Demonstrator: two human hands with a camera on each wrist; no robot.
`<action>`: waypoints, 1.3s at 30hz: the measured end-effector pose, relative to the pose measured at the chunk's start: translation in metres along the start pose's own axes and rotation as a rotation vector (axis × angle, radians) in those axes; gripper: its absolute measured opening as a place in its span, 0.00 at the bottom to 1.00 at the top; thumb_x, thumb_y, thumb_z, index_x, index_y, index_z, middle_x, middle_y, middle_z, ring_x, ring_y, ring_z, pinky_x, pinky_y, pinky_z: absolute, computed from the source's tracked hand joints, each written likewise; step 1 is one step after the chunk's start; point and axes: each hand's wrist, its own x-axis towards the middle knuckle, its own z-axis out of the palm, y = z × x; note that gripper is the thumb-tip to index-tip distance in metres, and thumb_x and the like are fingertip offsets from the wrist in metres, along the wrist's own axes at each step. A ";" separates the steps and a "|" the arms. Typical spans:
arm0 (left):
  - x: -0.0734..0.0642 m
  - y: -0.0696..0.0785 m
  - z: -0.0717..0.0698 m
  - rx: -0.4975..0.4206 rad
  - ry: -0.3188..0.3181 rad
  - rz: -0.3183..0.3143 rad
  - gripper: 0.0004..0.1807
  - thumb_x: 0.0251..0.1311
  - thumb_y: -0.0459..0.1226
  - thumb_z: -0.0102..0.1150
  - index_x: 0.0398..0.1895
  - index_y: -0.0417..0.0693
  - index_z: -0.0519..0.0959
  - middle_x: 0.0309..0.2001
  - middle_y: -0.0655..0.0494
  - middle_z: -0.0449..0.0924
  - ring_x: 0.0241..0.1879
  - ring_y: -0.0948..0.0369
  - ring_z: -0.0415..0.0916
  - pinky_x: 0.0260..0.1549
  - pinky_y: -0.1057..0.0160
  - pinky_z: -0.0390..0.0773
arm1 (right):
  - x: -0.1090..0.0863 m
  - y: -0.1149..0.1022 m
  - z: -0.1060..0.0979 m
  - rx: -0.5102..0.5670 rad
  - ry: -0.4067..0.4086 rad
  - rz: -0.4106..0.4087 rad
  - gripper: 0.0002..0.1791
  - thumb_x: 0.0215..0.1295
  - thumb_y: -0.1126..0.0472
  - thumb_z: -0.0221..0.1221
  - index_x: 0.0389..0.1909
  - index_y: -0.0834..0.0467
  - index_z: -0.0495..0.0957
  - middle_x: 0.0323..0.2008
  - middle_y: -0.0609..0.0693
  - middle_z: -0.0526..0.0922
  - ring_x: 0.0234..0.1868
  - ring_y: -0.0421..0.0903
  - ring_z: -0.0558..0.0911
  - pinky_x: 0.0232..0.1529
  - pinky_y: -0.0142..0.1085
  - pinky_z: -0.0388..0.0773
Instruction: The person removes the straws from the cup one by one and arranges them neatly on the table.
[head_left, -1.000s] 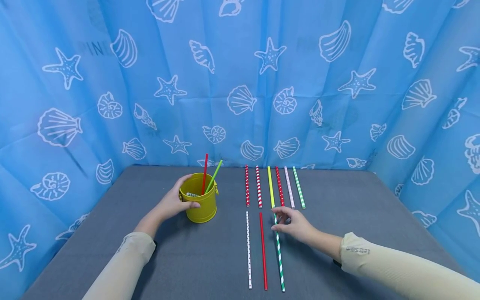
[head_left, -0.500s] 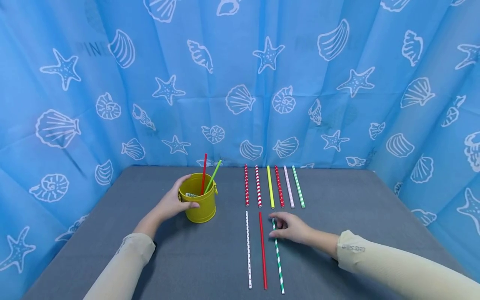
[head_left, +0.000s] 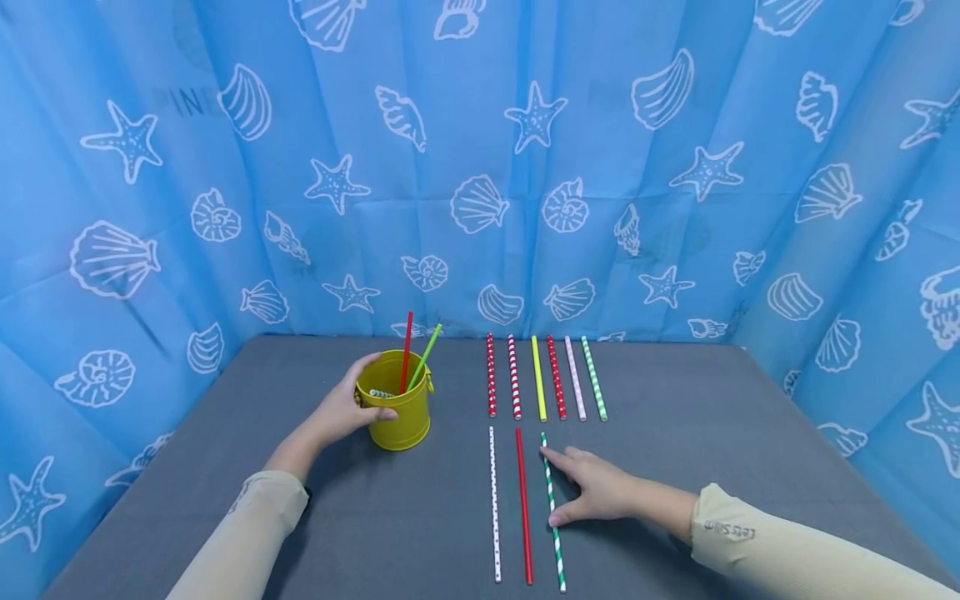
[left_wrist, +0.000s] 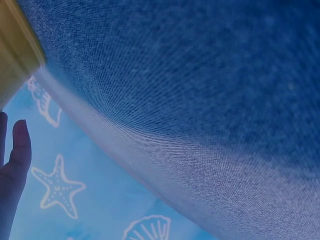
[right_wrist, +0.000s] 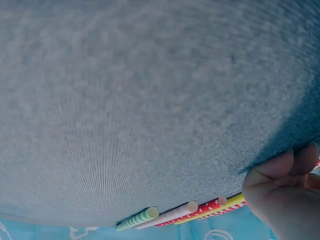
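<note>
My left hand (head_left: 341, 412) grips the yellow bucket (head_left: 405, 427) at its left side, thumb across the front and fingers around the back. A red straw (head_left: 406, 354) and a light green straw (head_left: 426, 354) stick up out of it, and a patterned straw end (head_left: 381, 393) shows inside. My right hand (head_left: 596, 487) has its index finger and thumb spread apart along a green-and-white striped straw (head_left: 558, 550) that lies on the table. To its left lie a plain red straw (head_left: 525, 517) and a white dotted straw (head_left: 494, 500), roughly parallel.
Farther back, a row of several straws lies side by side: red patterned (head_left: 491, 375), red-and-white striped (head_left: 513, 379), yellow (head_left: 538, 379), pink (head_left: 576, 379) and pale green striped (head_left: 594, 379) among them. A blue shell-print curtain (head_left: 480, 167) surrounds the grey table (head_left: 675, 417).
My right hand has come nearer along the striped straw and let go of it, its fingers spreading from a pinch. The straw's far end has moved nearer. My left hand stays on the bucket.
</note>
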 end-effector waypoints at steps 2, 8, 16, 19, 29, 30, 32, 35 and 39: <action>0.000 0.000 0.000 -0.003 -0.001 -0.002 0.55 0.51 0.49 0.73 0.76 0.51 0.47 0.70 0.40 0.54 0.65 0.42 0.59 0.63 0.38 0.60 | 0.001 0.001 0.001 0.002 0.007 0.002 0.55 0.52 0.39 0.69 0.70 0.68 0.59 0.46 0.51 0.72 0.44 0.45 0.71 0.45 0.41 0.72; -0.001 0.000 0.001 -0.013 -0.002 -0.007 0.55 0.51 0.48 0.73 0.76 0.51 0.46 0.70 0.40 0.54 0.65 0.42 0.58 0.63 0.37 0.60 | 0.004 0.000 0.001 0.018 0.009 0.028 0.55 0.51 0.39 0.70 0.70 0.69 0.59 0.53 0.58 0.73 0.51 0.51 0.73 0.53 0.51 0.72; -0.001 0.000 0.001 -0.010 -0.002 -0.006 0.55 0.52 0.49 0.72 0.76 0.51 0.46 0.70 0.39 0.54 0.66 0.41 0.57 0.63 0.37 0.59 | 0.005 0.000 0.000 0.013 -0.001 0.048 0.54 0.51 0.39 0.69 0.70 0.68 0.59 0.53 0.57 0.73 0.50 0.49 0.73 0.52 0.50 0.73; -0.001 0.000 0.000 -0.010 -0.004 -0.006 0.55 0.52 0.49 0.72 0.76 0.51 0.46 0.70 0.39 0.54 0.66 0.41 0.57 0.63 0.37 0.59 | 0.005 0.000 0.001 0.012 0.001 0.050 0.55 0.51 0.39 0.69 0.70 0.68 0.59 0.54 0.58 0.73 0.51 0.50 0.73 0.52 0.51 0.73; -0.001 0.004 0.001 -0.013 -0.007 -0.007 0.55 0.52 0.48 0.72 0.76 0.50 0.46 0.70 0.39 0.54 0.66 0.41 0.58 0.63 0.37 0.59 | 0.005 -0.001 0.000 0.009 0.001 0.062 0.55 0.51 0.39 0.70 0.70 0.68 0.59 0.52 0.56 0.74 0.50 0.49 0.73 0.52 0.50 0.73; -0.001 0.004 0.001 -0.012 -0.007 -0.009 0.55 0.52 0.48 0.72 0.76 0.50 0.46 0.70 0.39 0.54 0.65 0.41 0.58 0.63 0.37 0.59 | 0.004 -0.001 0.000 0.012 0.000 0.062 0.55 0.51 0.39 0.70 0.71 0.68 0.59 0.53 0.57 0.73 0.50 0.49 0.73 0.52 0.51 0.72; -0.001 0.003 0.001 -0.008 -0.014 -0.003 0.55 0.53 0.49 0.71 0.76 0.49 0.45 0.70 0.38 0.54 0.65 0.41 0.57 0.63 0.36 0.59 | 0.004 0.000 0.000 0.012 -0.002 0.059 0.55 0.51 0.39 0.69 0.71 0.68 0.58 0.53 0.57 0.73 0.50 0.49 0.73 0.52 0.51 0.72; -0.001 0.002 0.001 -0.012 -0.011 -0.008 0.55 0.52 0.49 0.72 0.76 0.50 0.46 0.70 0.38 0.54 0.65 0.41 0.58 0.63 0.37 0.59 | 0.004 0.001 0.000 0.014 -0.004 0.048 0.55 0.52 0.39 0.69 0.71 0.68 0.58 0.54 0.58 0.73 0.52 0.50 0.73 0.53 0.52 0.72; -0.001 0.002 0.000 -0.016 -0.007 -0.010 0.56 0.51 0.50 0.72 0.76 0.51 0.46 0.70 0.39 0.55 0.65 0.41 0.58 0.63 0.37 0.60 | 0.004 0.002 0.000 0.024 -0.004 0.042 0.54 0.53 0.39 0.68 0.71 0.67 0.58 0.52 0.56 0.73 0.50 0.50 0.73 0.52 0.50 0.72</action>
